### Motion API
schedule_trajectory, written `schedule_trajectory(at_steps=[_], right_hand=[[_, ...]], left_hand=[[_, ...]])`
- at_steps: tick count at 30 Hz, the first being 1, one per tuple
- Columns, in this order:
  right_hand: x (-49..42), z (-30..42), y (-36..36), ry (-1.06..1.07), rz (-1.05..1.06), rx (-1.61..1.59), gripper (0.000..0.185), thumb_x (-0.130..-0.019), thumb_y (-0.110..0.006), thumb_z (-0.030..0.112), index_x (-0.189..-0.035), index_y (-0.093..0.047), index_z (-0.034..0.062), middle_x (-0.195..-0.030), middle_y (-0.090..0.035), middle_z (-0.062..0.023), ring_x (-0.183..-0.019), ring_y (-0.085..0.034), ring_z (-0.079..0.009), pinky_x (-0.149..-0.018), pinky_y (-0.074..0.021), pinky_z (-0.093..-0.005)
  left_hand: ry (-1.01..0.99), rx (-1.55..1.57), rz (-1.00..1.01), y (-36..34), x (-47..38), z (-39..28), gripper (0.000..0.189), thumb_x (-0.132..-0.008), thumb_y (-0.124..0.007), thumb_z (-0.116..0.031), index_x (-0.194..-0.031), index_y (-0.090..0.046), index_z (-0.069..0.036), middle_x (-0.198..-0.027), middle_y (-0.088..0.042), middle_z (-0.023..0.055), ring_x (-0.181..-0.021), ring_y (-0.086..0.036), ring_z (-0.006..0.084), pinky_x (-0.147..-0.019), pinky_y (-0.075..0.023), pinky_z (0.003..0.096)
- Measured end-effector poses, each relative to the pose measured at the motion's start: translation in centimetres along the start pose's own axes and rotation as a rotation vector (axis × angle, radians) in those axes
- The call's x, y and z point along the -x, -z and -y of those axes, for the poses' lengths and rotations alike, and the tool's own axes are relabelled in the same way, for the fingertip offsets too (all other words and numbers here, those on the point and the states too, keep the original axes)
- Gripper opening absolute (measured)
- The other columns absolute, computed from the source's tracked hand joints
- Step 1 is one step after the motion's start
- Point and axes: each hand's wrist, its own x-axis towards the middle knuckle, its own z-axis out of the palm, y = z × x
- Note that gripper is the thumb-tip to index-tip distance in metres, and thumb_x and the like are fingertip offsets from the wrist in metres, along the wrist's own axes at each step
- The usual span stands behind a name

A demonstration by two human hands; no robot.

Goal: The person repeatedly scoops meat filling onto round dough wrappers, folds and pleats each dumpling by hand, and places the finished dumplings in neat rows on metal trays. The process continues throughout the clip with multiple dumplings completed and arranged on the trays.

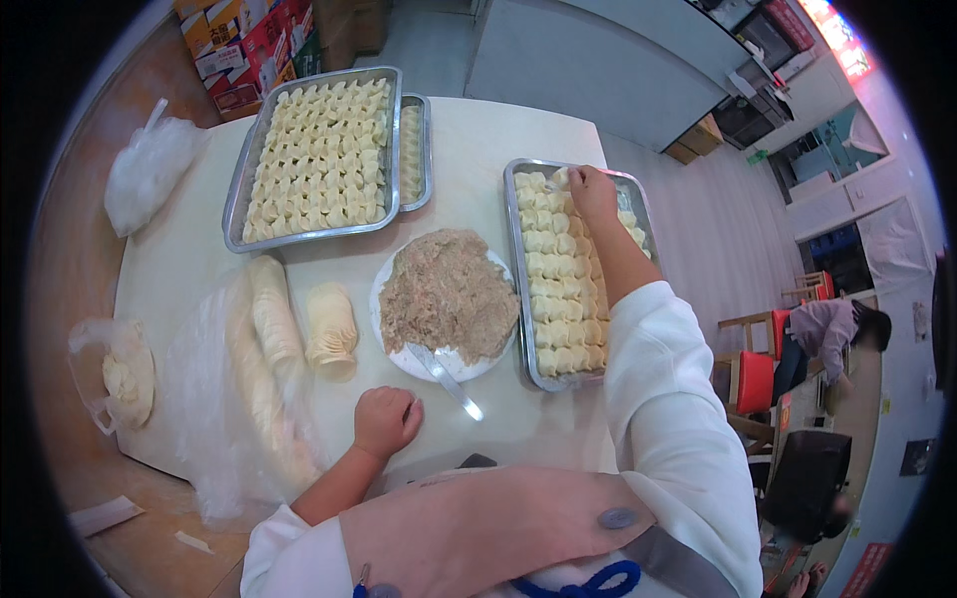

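Observation:
My right hand (596,196) reaches to the far end of the right-hand metal tray (522,314). Its fingertips pinch a dumpling (561,178) by the rows of folded dumplings (553,284). Near the table's front edge, my left hand (386,420) rests with curled fingers and holds nothing visible. Between the hands stands a white plate (396,365) heaped with minced filling (448,291). A flat metal spreader (452,385) leans from the filling over the plate's rim. Left of the plate lies a stack of round dough wrappers (330,329), partly fanned at its near end.
A larger tray (314,238) full of dumplings overlaps another tray (425,149) at the back left. Long wrapper stacks (273,314) lie in a plastic bag at left. Two more bags, one knotted (146,172), one open (127,381), sit by the left edge. A person (819,340) bends beside red chairs.

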Motion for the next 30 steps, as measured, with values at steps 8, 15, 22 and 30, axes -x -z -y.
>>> schedule_trajectory(at_steps=[8,15,22,30], right_hand=[[-0.2,-1.7,-3.2,0.007,0.11,-0.022,0.029,-0.091,-0.057,0.032,-0.096,-0.069,0.006,-0.087,-0.068,-0.0202,-0.083,-0.065,-0.039,-0.076,-0.0514,-0.0456],[0.1,-1.1,-2.1,0.075,0.142,-0.048,0.026,-0.089,-0.061,0.029,-0.097,-0.07,0.0057,-0.088,-0.069,-0.0178,-0.084,-0.066,-0.0355,-0.076,-0.0515,-0.0427],[-2.2,0.4,-4.2,0.141,0.188,0.157,0.026,-0.085,-0.065,0.034,-0.091,-0.074,0.0101,-0.101,-0.061,-0.0136,-0.104,-0.052,-0.0346,-0.092,-0.045,-0.0436],[-0.9,0.9,-3.4,0.182,0.227,0.245,0.022,-0.08,-0.067,0.034,-0.085,-0.075,0.0138,-0.099,-0.062,-0.0121,-0.102,-0.051,-0.0339,-0.091,-0.0449,-0.0429]], left_hand=[[0.008,-0.028,0.029,0.4,-0.6,-0.3,0.014,-0.075,-0.067,-0.016,-0.069,-0.057,-0.01,-0.066,-0.056,0.0064,-0.064,-0.056,0.0271,-0.06,-0.0421,0.0413],[-0.029,-0.021,-0.019,0.3,-0.8,-0.5,0.014,-0.074,-0.068,-0.015,-0.069,-0.056,-0.01,-0.065,-0.055,0.0048,-0.064,-0.055,0.0256,-0.059,-0.0407,0.0403],[-0.043,-0.026,-0.033,0.2,-0.7,-0.3,0.015,-0.074,-0.068,-0.015,-0.068,-0.054,-0.01,-0.064,-0.052,0.005,-0.063,-0.053,0.0255,-0.058,-0.0396,0.04],[-0.047,-0.018,-0.038,0.3,-0.7,-0.2,0.015,-0.073,-0.068,-0.015,-0.069,-0.055,-0.01,-0.064,-0.052,0.0048,-0.063,-0.053,0.0253,-0.058,-0.0396,0.0401]])
